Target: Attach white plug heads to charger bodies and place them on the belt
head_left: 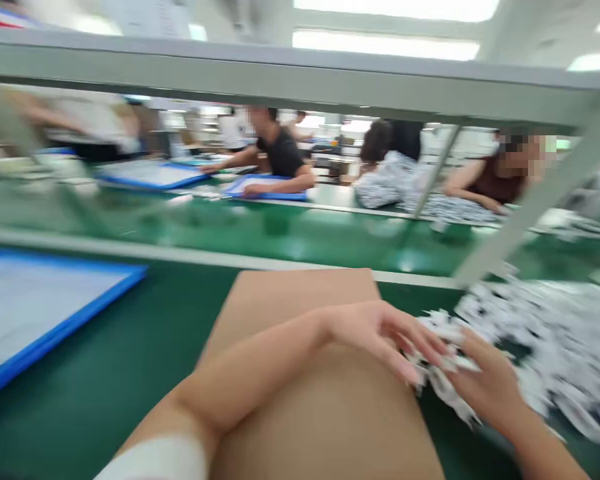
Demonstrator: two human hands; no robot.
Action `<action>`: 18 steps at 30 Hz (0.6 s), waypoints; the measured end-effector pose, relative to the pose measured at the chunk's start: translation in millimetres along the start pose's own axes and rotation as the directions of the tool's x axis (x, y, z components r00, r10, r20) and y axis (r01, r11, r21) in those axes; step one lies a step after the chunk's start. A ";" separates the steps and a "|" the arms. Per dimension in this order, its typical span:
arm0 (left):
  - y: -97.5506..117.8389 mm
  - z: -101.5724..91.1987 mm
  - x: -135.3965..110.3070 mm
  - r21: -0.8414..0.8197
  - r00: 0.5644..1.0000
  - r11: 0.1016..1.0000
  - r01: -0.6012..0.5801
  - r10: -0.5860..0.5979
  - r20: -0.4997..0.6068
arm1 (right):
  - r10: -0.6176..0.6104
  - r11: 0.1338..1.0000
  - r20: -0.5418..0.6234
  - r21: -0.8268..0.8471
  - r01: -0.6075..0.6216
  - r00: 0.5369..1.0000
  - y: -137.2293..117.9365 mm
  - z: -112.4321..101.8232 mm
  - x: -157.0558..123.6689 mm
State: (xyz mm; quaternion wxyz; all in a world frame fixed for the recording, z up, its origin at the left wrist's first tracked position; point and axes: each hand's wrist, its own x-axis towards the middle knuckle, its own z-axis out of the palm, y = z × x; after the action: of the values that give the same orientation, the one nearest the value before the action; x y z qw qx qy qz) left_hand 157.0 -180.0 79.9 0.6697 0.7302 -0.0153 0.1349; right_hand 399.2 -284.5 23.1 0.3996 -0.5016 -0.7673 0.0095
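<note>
My left hand (380, 330) reaches across a brown cardboard sheet (330, 413) to its right edge. Its fingers are stretched and apart, with the tips at a bunch of white, cable-like pieces (447, 387). Around that bunch my right hand (490, 377) is closed, just right of the cardboard. Motion blur hides what exactly the pieces are, and I cannot make out a piece gripped in the left fingers. Close by on the right lies a large loose heap of similar white pieces (570, 340).
A blue-rimmed tray (65, 327) with a pale inside lies on the green table (145, 373) at left. A grey shelf beam (280, 73) spans overhead, with a slanted post (525, 207) at right. Across the green surface, several people sit by blue-rimmed trays and white heaps.
</note>
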 end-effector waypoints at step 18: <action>-86.6 -1.8 -3.6 -0.073 0.777 0.932 0.354 -0.337 -0.531 | 0.155 0.988 0.183 -0.044 -0.149 0.971 11.4 20.2 8.0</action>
State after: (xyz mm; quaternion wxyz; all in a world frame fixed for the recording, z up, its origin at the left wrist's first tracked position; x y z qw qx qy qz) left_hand 170.8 -169.9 -5.1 0.6489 0.6638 0.3083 0.2081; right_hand 393.8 -264.8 9.4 0.3165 -0.5617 -0.7607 0.0753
